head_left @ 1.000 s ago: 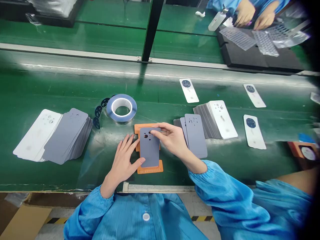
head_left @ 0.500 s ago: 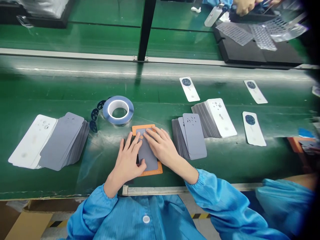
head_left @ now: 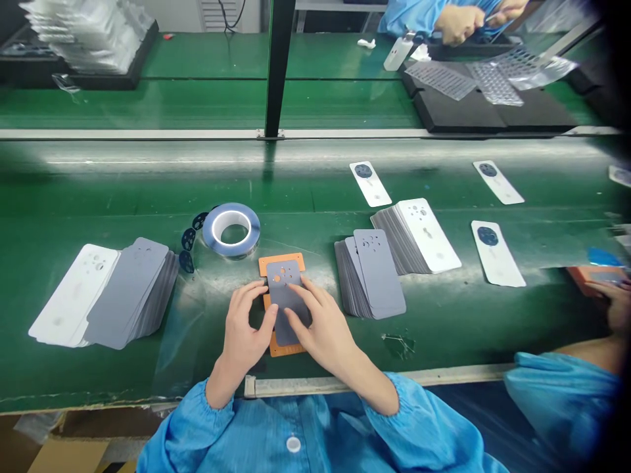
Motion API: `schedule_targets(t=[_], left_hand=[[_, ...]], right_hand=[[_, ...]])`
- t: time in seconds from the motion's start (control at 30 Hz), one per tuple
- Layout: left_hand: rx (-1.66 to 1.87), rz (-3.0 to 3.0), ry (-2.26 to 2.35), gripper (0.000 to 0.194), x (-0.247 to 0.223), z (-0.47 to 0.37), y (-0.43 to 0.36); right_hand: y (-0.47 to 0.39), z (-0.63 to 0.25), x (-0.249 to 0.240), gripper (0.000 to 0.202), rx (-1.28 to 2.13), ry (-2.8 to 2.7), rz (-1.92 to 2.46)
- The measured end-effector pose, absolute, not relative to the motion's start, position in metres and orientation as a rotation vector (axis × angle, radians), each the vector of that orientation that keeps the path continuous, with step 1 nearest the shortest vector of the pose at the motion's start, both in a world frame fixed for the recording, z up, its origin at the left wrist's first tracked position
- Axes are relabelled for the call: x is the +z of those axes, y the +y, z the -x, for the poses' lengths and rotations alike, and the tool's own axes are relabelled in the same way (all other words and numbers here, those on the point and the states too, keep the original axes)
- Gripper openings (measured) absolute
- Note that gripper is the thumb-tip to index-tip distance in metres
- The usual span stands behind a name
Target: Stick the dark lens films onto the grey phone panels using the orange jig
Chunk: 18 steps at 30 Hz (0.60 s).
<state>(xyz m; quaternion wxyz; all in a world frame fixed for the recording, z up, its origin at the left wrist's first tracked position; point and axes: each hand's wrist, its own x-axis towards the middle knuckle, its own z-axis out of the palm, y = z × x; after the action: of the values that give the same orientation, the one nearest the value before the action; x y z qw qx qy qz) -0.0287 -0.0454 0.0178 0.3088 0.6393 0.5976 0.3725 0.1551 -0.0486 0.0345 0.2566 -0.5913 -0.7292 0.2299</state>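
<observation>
A grey phone-back-shaped sheet [head_left: 284, 289] with camera holes at its top lies over an orange fixture [head_left: 280, 259], whose top and bottom ends stick out. My left hand [head_left: 246, 328] is curved round the sheet's left edge, thumb and index fingertip touching it. On the other side, my right hand [head_left: 323, 322] has its thumb and index finger on the sheet's face and its other fingers by the right edge. That edge is partly hidden under the hand. Left of the fixture stands a roll of blue-edged tape [head_left: 213, 226] with dark round camera-shaped stickers [head_left: 188, 238] on its loose strip.
Fanned grey sheets [head_left: 125, 295] and white sheets [head_left: 69, 302] lie at left. More grey sheets [head_left: 379, 272] and white sheets [head_left: 428, 233] lie right. Several white sheets with dark stickers [head_left: 497, 253] lie farther right. A co-worker's hand [head_left: 618, 302] shows at the right edge.
My fingers have drawn back from the sheet's top, uncovering its camera holes, and now sit lower along its sides. The view has tilted up a little.
</observation>
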Motion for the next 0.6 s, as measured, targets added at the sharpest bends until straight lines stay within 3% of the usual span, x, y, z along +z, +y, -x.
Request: schedule_targets(t=[0.2,0.37,0.43,0.6], left_hand=[[0.942,-1.045,1.393,0.049,0.027,0.039,-0.043],[0.939,-0.823,1.276,0.052,0.027,0.037,-0.038],[0.965,-0.871,1.300,0.052,0.027,0.040,-0.036],[1.220,-1.410,1.914,0.039,0.029,0.071,-0.034]], right_hand=[[-0.047,-0.155,0.070,0.031,1.037,-1.808,1.366],[-0.027,-0.155,0.056,0.048,1.360,-1.760,1.491],[-0.014,-0.159,0.054,0.044,1.518,-1.674,1.421],[0.069,-0.183,0.058,0.041,1.259,-1.579,1.413]])
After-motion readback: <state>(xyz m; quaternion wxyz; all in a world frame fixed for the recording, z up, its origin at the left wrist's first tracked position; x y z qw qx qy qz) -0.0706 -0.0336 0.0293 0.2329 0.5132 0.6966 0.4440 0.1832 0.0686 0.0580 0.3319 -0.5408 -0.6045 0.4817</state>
